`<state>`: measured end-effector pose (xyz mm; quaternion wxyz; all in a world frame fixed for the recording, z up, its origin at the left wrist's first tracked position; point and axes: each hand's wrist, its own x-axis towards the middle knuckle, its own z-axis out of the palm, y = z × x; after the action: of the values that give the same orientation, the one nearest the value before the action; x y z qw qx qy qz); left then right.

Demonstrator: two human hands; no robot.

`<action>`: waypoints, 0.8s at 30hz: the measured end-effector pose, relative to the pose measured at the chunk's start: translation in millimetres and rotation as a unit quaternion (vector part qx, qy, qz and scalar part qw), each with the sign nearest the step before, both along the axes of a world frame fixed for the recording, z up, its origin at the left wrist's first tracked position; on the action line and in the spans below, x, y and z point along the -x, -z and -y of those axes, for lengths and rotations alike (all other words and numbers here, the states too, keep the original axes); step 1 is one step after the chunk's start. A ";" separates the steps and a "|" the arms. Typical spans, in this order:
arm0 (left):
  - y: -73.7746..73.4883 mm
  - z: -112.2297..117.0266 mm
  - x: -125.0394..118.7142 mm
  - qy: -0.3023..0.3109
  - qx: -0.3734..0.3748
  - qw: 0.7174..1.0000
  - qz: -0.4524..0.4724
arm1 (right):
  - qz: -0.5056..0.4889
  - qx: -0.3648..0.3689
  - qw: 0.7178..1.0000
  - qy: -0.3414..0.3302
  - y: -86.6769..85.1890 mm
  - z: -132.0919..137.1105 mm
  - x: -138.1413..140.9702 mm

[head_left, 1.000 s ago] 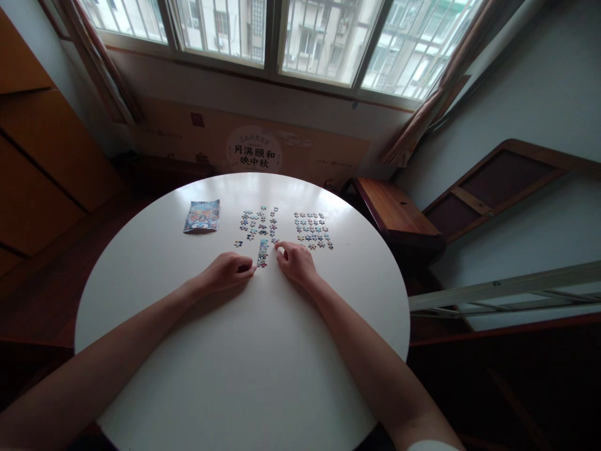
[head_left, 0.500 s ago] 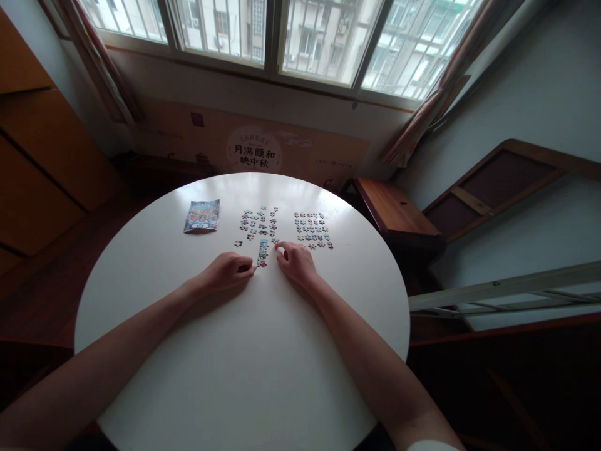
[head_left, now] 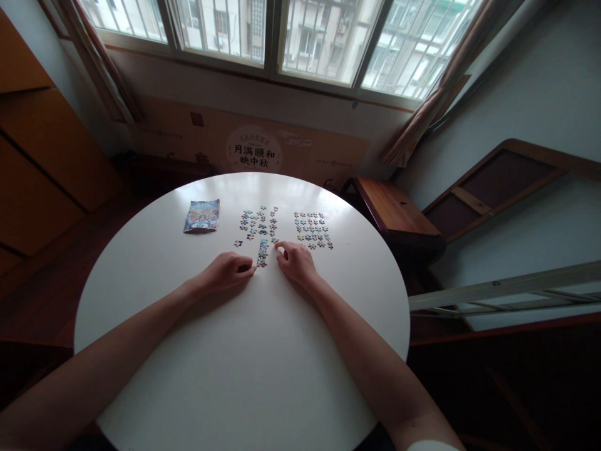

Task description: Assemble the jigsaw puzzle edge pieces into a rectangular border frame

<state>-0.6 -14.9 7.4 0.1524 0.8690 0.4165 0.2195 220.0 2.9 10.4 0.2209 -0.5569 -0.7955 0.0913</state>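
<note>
A short joined strip of puzzle pieces lies on the round white table, between my two hands. My left hand rests on the table just left of the strip, fingers curled, forefinger tip near the strip's lower end. My right hand rests right of the strip with fingers curled in a pinch close to a loose piece; whether it holds anything I cannot make out. Several loose pieces lie beyond the strip, and a second group lies to the right.
A colourful puzzle picture card lies at the table's far left. A wooden bench stands past the table's right rim, wooden cabinets at left, a cardboard box under the window.
</note>
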 end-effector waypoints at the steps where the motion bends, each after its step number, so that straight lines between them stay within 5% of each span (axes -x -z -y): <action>1: 0.5 -0.2 0.1 0.002 0.001 1.000 0.004 | 0.000 -0.001 1.000 0.000 0.2 -0.1 0.0; 24: -0.3 0.6 -0.7 -0.013 0.010 1.000 0.007 | 0.001 -0.005 1.000 0.000 1.6 -0.6 -0.2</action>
<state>0.1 -15.4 7.7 0.1613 0.8605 0.4284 0.2238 220.2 3.5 8.8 0.2232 -0.5559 -0.7960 0.0869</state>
